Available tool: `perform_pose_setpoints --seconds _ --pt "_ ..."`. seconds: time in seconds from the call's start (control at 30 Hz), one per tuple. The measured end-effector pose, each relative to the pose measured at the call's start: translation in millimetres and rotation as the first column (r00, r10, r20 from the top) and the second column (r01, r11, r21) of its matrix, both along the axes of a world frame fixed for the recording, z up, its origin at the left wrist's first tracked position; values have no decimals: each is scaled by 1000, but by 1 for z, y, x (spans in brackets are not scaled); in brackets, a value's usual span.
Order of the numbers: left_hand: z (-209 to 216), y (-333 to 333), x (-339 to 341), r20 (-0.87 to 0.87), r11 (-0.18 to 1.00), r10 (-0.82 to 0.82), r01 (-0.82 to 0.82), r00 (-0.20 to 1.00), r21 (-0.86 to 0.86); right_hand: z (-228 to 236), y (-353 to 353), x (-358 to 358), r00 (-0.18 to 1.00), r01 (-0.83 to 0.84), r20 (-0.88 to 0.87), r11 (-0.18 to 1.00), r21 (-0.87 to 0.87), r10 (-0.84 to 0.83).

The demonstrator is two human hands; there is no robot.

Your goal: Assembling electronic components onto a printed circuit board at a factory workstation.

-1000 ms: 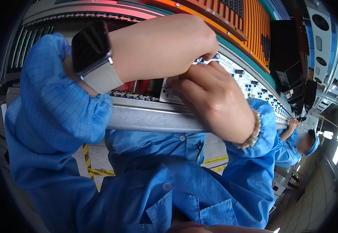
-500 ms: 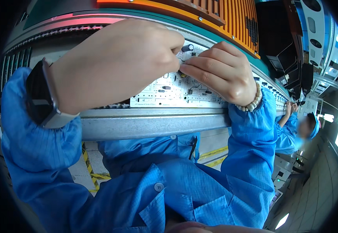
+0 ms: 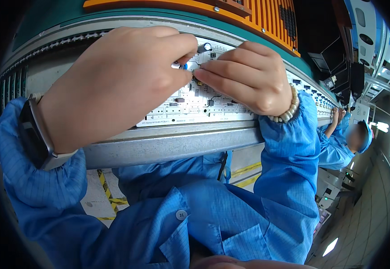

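Note:
A white printed circuit board [image 3: 190, 115] lies on the metal rail track in front of me, fitted with small dark parts and an upright cylindrical capacitor [image 3: 204, 47]. Over its left part is my left hand [image 3: 118, 85], closed, thumb and index finger curled toward each other. A small blue component [image 3: 185, 67] shows in the gap between them; whether the fingers grip it is hidden. My right hand [image 3: 248, 80] is also closed, its fingertips pinched low over the middle of the board, beside the left fingertips. What the right fingertips hold, if anything, cannot be made out.
The metal rail [image 3: 172, 150] runs along the near edge. Beyond the track stands an orange slotted rack [image 3: 266, 22] on a green surface. More boards with parts [image 3: 313, 101] line the track to the right, where another person in blue [image 3: 334, 150] works.
The view has shifted slightly, moving the board left in the picture. My left thumb and index finger have parted a little, and the blue component now shows between them. The right hand stays pinched.

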State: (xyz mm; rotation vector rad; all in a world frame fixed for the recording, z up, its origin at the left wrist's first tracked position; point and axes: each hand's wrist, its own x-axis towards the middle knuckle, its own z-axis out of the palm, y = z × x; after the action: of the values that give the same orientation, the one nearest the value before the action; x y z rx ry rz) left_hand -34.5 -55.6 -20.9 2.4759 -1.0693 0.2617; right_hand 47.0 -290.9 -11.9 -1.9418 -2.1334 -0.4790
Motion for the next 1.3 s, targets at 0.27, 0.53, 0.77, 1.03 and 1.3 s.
perform_pose_setpoints --seconds 0.27,0.53,0.77,1.03,1.3 --pt "1 -7 1 32 1000 3 -3 999 12 17 -2 -4 977 110 -155 969 -221 -146" --pt "6 -13 -3 16 995 -11 9 1000 103 41 -24 7 962 225 -153 974 -38 -228" --pt "16 -26 -7 3 983 -10 9 1000 182 90 -84 3 878 476 -23 878 -54 -478" --pt "14 -21 -1 -83 997 27 -21 996 75 91 -147 27 675 729 -195 684 31 -711" --pt "15 -19 4 -29 994 -69 71 997 86 68 -259 111 292 954 10 290 -78 -956"
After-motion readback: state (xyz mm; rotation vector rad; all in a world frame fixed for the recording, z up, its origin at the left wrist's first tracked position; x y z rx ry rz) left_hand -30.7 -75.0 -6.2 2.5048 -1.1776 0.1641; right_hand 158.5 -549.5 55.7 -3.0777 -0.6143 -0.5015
